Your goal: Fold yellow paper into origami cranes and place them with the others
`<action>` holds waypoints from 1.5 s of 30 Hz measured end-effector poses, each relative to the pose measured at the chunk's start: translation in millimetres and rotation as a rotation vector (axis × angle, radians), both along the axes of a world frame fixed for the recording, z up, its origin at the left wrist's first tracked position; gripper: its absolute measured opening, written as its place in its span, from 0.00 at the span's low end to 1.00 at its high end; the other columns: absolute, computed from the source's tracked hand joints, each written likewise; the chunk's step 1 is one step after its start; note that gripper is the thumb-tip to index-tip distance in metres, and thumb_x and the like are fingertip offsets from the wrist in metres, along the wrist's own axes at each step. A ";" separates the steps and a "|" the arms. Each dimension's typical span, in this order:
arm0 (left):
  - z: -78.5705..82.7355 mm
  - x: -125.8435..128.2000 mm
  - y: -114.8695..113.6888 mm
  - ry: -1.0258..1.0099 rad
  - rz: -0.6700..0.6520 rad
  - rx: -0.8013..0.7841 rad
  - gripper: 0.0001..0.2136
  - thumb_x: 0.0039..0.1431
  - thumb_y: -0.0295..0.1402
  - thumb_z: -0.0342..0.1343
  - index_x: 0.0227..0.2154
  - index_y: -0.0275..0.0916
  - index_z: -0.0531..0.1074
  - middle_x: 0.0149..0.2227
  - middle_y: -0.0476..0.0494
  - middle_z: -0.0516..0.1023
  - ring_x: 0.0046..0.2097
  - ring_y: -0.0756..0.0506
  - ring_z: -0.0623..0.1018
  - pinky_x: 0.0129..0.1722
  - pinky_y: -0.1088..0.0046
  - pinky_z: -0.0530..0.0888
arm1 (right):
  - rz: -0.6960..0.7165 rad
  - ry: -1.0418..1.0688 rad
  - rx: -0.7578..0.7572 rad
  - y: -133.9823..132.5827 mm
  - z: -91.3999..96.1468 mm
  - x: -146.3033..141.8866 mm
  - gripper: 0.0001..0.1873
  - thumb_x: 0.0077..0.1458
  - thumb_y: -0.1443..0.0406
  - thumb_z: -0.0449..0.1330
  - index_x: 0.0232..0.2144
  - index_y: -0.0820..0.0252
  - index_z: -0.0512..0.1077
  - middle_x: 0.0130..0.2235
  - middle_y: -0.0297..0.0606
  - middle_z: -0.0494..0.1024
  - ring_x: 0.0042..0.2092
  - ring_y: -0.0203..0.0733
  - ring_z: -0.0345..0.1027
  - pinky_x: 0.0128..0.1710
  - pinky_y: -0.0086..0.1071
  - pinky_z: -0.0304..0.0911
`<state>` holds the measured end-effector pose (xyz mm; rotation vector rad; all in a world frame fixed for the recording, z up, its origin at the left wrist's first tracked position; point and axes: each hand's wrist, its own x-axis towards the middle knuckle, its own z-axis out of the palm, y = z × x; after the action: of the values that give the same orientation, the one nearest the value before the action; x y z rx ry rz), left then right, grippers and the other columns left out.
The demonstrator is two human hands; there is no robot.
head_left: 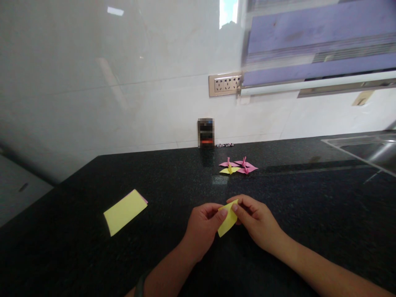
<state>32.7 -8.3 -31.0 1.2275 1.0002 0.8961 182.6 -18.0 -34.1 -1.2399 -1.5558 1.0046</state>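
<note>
A small folded piece of yellow paper (pixel 228 222) is held just over the dark countertop, between both hands. My left hand (pixel 202 227) pinches its left edge, thumb on top. On the other side, my right hand (pixel 255 218) grips the upper right corner with thumb and fingers; the fingertips behind the paper are partly hidden. Beyond the hands stand several folded paper cranes: a yellow crane (pixel 229 169) and pink ones, such as the pink crane (pixel 246 169) at the right. To the left lies a stack of yellow paper (pixel 125 212), with a pink-purple edge showing beneath.
The black speckled countertop (pixel 173 181) meets a pale tiled wall. Against that wall stands a pixelated dark object (pixel 206 134), with a thin beaded strand (pixel 225 145) beside it. A metal sink (pixel 371 148) is at the far right. Wall sockets (pixel 227 84) sit above.
</note>
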 end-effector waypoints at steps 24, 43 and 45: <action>-3.6 1.7 0.5 -0.090 -0.025 -0.050 0.11 0.43 0.31 0.58 0.32 0.33 0.70 0.28 0.45 0.75 0.30 0.48 0.73 0.30 0.75 0.67 | -0.033 0.111 -0.037 2.8 -2.4 -0.5 0.08 0.52 0.63 0.49 0.34 0.59 0.64 0.27 0.33 0.67 0.26 0.35 0.61 0.24 0.27 0.59; 4.2 1.0 -2.2 -0.092 -0.095 -0.016 0.14 0.48 0.35 0.54 0.37 0.33 0.71 0.29 0.42 0.75 0.29 0.49 0.72 0.29 0.75 0.68 | 0.077 0.254 -0.138 6.3 -5.4 0.8 0.07 0.50 0.62 0.53 0.31 0.59 0.60 0.23 0.29 0.64 0.22 0.31 0.60 0.20 0.25 0.58; 3.4 1.3 -2.2 -0.039 -0.063 0.004 0.12 0.49 0.35 0.53 0.34 0.33 0.72 0.27 0.43 0.75 0.28 0.50 0.72 0.27 0.76 0.68 | 0.039 0.151 -0.035 5.7 -7.1 0.9 0.06 0.50 0.65 0.53 0.33 0.58 0.61 0.25 0.31 0.65 0.24 0.33 0.61 0.22 0.26 0.59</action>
<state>34.0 -10.4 -27.6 1.2343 0.9241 0.8700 183.4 -12.3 -41.2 -1.1343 -1.4557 1.1283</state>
